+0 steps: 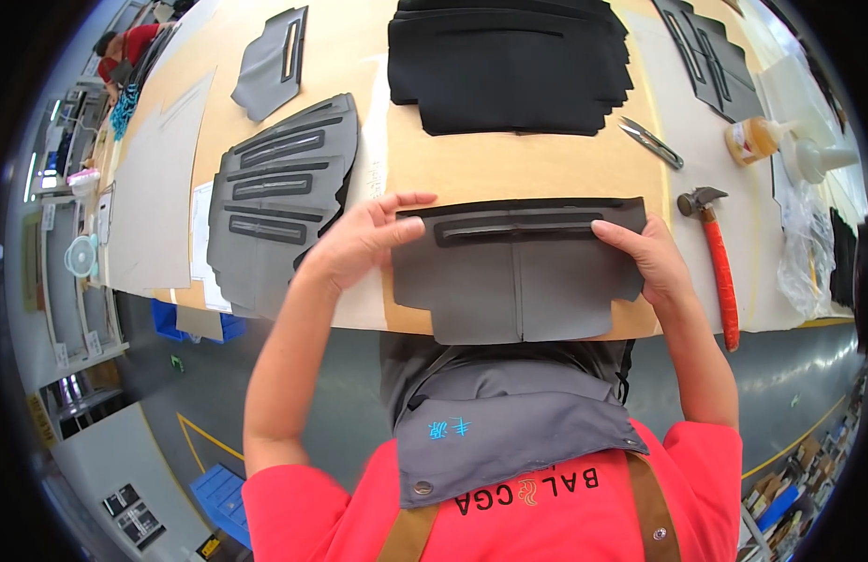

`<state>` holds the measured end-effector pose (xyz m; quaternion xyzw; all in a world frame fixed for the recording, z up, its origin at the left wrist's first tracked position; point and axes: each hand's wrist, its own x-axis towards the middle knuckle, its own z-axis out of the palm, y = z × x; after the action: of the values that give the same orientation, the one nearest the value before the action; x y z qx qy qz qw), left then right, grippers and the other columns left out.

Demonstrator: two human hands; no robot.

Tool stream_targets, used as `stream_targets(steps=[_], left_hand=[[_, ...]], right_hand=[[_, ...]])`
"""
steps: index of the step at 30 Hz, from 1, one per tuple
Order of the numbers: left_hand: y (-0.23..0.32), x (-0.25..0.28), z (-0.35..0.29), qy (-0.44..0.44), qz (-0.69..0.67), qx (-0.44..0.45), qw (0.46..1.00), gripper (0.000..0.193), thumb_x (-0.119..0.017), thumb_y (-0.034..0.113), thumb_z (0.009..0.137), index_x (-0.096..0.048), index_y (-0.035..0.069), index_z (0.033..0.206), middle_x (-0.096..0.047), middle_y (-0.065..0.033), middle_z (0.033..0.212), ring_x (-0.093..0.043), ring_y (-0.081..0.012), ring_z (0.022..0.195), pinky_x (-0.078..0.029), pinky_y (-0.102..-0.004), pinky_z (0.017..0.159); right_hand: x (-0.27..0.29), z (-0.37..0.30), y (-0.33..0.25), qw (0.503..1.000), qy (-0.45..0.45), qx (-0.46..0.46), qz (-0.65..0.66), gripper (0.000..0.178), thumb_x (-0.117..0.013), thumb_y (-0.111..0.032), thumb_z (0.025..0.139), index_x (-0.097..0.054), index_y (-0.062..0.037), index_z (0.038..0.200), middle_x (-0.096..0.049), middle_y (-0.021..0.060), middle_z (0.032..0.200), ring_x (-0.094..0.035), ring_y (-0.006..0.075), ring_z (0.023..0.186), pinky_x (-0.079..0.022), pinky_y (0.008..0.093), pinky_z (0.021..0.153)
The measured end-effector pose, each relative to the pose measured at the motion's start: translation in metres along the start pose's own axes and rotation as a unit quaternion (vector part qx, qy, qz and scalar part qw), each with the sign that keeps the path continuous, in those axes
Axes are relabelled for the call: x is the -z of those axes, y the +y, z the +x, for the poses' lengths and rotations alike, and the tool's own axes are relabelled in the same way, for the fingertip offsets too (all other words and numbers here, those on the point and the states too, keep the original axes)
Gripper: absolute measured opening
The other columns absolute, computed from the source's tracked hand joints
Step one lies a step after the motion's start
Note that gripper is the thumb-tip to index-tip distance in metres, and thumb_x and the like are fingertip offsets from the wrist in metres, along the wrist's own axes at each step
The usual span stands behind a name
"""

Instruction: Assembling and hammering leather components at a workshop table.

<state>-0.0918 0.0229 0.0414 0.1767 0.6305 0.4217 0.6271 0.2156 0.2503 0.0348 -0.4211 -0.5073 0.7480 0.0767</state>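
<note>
A grey leather-like panel (471, 286) with notched lower corners lies in front of me at the table's near edge. A dark slot-like strip runs along its upper part, and a vertical seam or fold line crosses its middle. My right hand (651, 253) grips the panel's right side, thumb on top and fingers hidden under it. At the upper left corner is my left hand (363, 239), thumb and forefinger stretched apart around the corner; the thumb overlaps the panel's edge.
Left lies a fanned stack of grey panels (274, 211), with another panel (274, 66) beyond. A black stack (509, 70) sits ahead. Right are thread snips (652, 142), a red-handled hammer (719, 267), bottles (754, 140) and further panels (710, 56). Another person (134, 51) works far left.
</note>
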Motion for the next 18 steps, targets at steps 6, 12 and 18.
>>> stream_targets(steps=[6,12,18], left_hand=[[-0.017,-0.05,-0.012,0.134,-0.173,-0.026,0.975,0.049,-0.082,0.009,0.092,-0.06,-0.005,0.133,-0.072,-0.0105,0.118,-0.071,-0.0178,0.105,-0.058,-0.0323,0.096],[-0.028,-0.049,-0.008,0.047,-0.222,-0.006,0.974,0.051,-0.079,0.012,0.094,-0.058,-0.005,0.137,-0.07,-0.0126,0.127,-0.067,-0.0204,0.116,-0.054,-0.0371,0.104],[-0.06,-0.05,-0.026,-0.084,-0.402,-0.108,0.906,0.064,-0.069,0.013,0.101,-0.041,0.0,0.156,-0.067,-0.0103,0.129,-0.064,-0.0245,0.123,-0.052,-0.0439,0.11]], right_hand=[[0.003,0.001,0.005,1.0,0.006,0.005,0.019,0.037,-0.084,-0.017,0.089,-0.071,0.0022,0.118,-0.076,0.0085,0.104,-0.072,0.0143,0.088,-0.057,0.029,0.08],[-0.002,-0.013,0.002,0.989,0.055,-0.055,0.123,0.056,-0.084,-0.023,0.092,-0.059,0.0,0.136,-0.072,0.0093,0.119,-0.072,0.0178,0.104,-0.059,0.0333,0.092],[-0.011,-0.034,-0.005,0.947,-0.105,-0.064,0.297,0.05,-0.082,-0.019,0.094,-0.061,0.0004,0.135,-0.073,0.0129,0.122,-0.073,0.0213,0.109,-0.059,0.0365,0.095]])
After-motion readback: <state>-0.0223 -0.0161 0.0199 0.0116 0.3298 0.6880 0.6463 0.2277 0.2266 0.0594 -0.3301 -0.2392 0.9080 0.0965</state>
